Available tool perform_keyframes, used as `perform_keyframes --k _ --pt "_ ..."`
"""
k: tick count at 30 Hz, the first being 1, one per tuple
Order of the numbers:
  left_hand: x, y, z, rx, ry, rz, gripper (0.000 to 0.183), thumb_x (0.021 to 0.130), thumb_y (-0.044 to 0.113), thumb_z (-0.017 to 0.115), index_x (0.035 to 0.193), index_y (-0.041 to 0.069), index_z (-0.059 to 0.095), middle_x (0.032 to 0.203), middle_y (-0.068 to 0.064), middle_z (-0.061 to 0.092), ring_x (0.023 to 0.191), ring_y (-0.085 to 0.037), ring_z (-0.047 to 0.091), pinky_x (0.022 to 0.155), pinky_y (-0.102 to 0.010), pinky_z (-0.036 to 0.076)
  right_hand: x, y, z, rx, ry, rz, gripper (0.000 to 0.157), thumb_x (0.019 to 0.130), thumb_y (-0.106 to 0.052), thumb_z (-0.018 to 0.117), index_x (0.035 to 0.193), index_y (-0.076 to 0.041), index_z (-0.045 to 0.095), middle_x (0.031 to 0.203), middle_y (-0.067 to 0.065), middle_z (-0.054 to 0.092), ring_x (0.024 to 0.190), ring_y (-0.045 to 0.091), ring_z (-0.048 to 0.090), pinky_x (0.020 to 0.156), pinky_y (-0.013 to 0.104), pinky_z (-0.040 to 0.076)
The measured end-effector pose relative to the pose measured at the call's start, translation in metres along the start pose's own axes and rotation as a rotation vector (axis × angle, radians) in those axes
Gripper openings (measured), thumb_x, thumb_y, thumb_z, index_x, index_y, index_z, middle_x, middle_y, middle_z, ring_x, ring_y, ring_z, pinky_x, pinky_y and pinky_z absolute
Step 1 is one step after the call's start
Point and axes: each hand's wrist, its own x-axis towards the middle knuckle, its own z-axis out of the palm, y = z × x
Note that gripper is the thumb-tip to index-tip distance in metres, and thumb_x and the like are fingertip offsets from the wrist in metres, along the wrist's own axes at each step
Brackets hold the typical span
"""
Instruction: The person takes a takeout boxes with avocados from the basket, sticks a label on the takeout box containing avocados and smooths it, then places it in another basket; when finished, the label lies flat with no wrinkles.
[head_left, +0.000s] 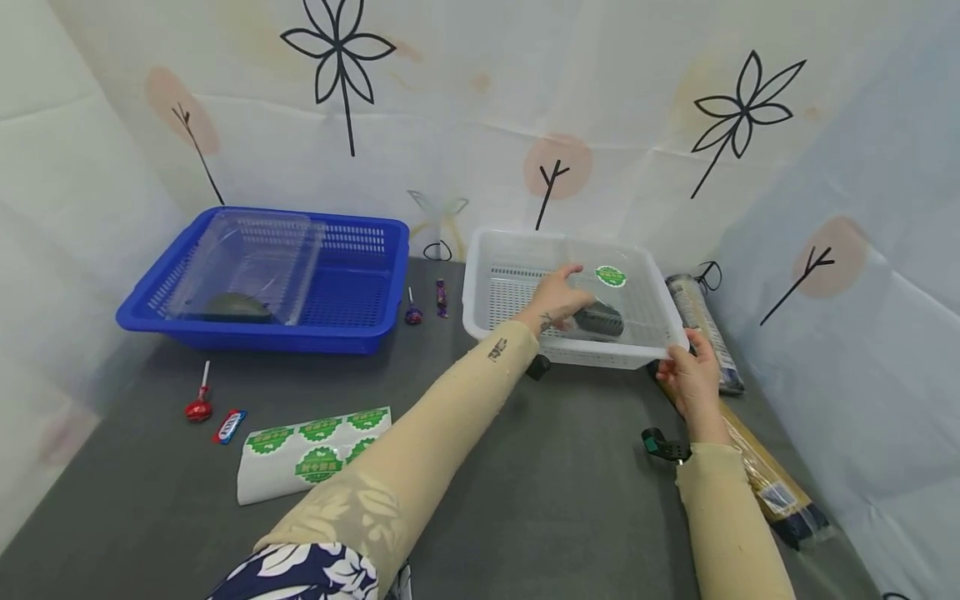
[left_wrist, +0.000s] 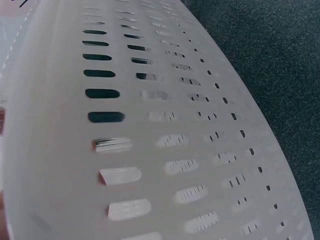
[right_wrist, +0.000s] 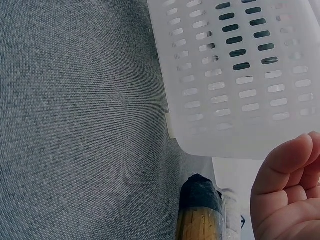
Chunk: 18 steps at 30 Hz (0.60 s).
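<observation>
A white plastic basket (head_left: 585, 357) with slotted walls stands at the back right. Inside it lies a clear plastic box (head_left: 637, 304) with a round green sticker (head_left: 611, 276) and a dark grey object (head_left: 598, 319). My left hand (head_left: 557, 302) reaches over the basket's front rim, fingers spread beside the dark object at the clear box. In the left wrist view the basket's slotted wall (left_wrist: 55, 150) fills most of the picture, and the hand is almost wholly hidden. My right hand (head_left: 692, 379) pinches the basket's rim at the front right corner, thumb and fingers (right_wrist: 287, 165) curled together.
A blue basket (head_left: 292, 340) at the back left holds another clear box (head_left: 247, 250) with a dark object. Lollipops (head_left: 198, 408), small wrapped sweets (head_left: 228, 426) and a green-sticker sheet (head_left: 258, 479) lie left. Two long packs, one yellow (head_left: 757, 458), one greyish (head_left: 701, 321), lie right.
</observation>
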Motion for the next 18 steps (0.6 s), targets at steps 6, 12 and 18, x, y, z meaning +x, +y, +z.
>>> perform_keyframes --k 6,12,18 --pt "-0.0017 -0.0014 0.0001 0.016 -0.018 -0.066 0.067 0.072 0.014 0.061 0.132 0.029 0.034 0.126 -0.009 0.041 0.096 -0.026 0.052 0.049 -0.03 0.05 0.0007 0.0002 0.0005 -0.02 -0.006 0.004 0.035 0.083 -0.001 0.045 0.114 -0.016 0.039 0.075 0.0 0.053 0.048 0.009 0.049 0.042 0.023 0.044" --pt "-0.0018 -0.0029 0.0002 0.102 -0.055 -0.1 0.068 0.073 0.01 0.059 0.134 0.026 0.031 0.125 -0.008 0.042 0.091 -0.021 0.053 0.053 -0.033 0.05 -0.0002 -0.0007 0.0017 -0.028 -0.005 0.014 0.037 0.084 -0.003 0.046 0.117 -0.017 0.037 0.079 0.0 0.052 0.048 0.008 0.049 0.041 0.022 0.044" --pt "-0.0026 -0.0001 0.0019 0.23 -0.118 -0.1 0.068 0.077 0.011 0.056 0.137 0.023 0.026 0.129 -0.007 0.04 0.077 -0.018 0.051 0.056 -0.034 0.049 0.0 -0.0008 0.0001 -0.012 -0.009 0.019 0.037 0.085 -0.003 0.046 0.117 -0.018 0.036 0.082 0.0 0.051 0.047 0.008 0.049 0.041 0.022 0.044"
